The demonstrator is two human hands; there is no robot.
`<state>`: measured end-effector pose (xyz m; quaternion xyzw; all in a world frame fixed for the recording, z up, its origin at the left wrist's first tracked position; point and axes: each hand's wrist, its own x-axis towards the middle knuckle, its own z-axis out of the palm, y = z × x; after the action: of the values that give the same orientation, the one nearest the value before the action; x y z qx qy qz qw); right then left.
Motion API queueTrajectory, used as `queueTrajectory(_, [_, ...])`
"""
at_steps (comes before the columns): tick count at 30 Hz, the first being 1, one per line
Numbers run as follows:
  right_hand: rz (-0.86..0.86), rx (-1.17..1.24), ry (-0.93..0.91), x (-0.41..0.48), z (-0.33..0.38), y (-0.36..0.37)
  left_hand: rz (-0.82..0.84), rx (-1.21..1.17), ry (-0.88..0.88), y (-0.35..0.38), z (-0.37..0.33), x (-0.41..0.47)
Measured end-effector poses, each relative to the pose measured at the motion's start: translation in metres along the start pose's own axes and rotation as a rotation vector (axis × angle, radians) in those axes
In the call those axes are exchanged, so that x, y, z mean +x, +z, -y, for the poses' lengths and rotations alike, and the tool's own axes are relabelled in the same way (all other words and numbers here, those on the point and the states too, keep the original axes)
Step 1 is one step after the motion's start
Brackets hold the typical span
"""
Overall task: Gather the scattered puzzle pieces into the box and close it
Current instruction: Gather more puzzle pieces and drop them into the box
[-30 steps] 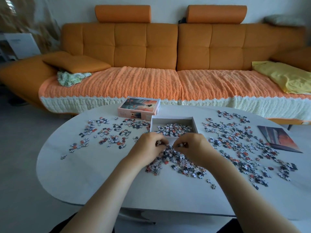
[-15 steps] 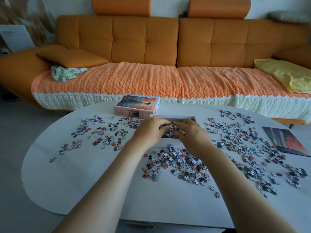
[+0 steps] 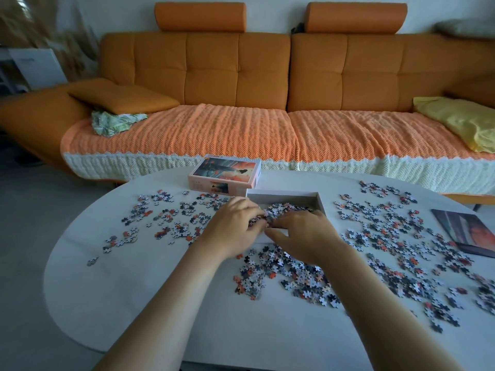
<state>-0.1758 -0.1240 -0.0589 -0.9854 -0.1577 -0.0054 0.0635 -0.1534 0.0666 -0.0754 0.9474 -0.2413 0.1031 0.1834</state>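
White box [image 3: 320, 203]: left hand [image 3: 235, 226], right hand [image 3: 304, 234], grips loose, touching puzzle pieces [image 3: 285, 209] inside.

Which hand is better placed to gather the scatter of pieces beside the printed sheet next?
Right. The right hand hovers at the open white cardboard box nearest that scatter of small jigsaw pieces; the left hand would probably have to reach across.
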Motion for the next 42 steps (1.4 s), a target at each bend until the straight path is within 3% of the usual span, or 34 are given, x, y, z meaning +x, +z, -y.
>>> queueTrajectory(5, [-0.044, -0.045, -0.002, -0.003, -0.008, 0.002, 0.071, 0.129, 0.164, 0.002, -0.013, -0.004])
queueTrajectory(8, [-0.017, -0.015, -0.059, -0.003, -0.009, 0.008, 0.159, 0.148, 0.121, 0.005, -0.018, 0.002])
queueTrajectory(10, [-0.003, -0.056, 0.002, -0.003, -0.011, 0.005, 0.175, 0.199, 0.085, 0.004, -0.017, 0.006])
queueTrajectory(15, [-0.014, -0.038, 0.0, -0.007, -0.01, -0.001, 0.066, 0.214, 0.12, 0.007, -0.016, 0.005])
queueTrajectory(20, [-0.005, 0.006, -0.004, -0.003, -0.015, 0.003, 0.078, 0.147, 0.136, 0.005, -0.009, 0.001])
queueTrajectory(28, [-0.37, 0.141, -0.132, -0.019, -0.014, -0.004, -0.191, 0.045, 0.187, -0.004, -0.015, -0.022])
queueTrajectory(30, [-0.373, 0.211, -0.144, -0.028, -0.008, -0.008, -0.209, 0.007, 0.192, -0.006, -0.019, -0.03])
queueTrajectory(35, [-0.232, 0.207, -0.147, -0.047, 0.003, -0.004, -0.006, -0.103, 0.107, -0.009, -0.026, -0.052])
queueTrajectory(39, [-0.061, 0.154, -0.167, -0.057, 0.013, 0.007, 0.22, -0.024, 0.06, -0.008, -0.025, -0.065])
queueTrajectory(42, [-0.049, 0.167, -0.18, -0.06, 0.011, 0.009, 0.383, 0.049, -0.054, -0.014, -0.02, -0.072])
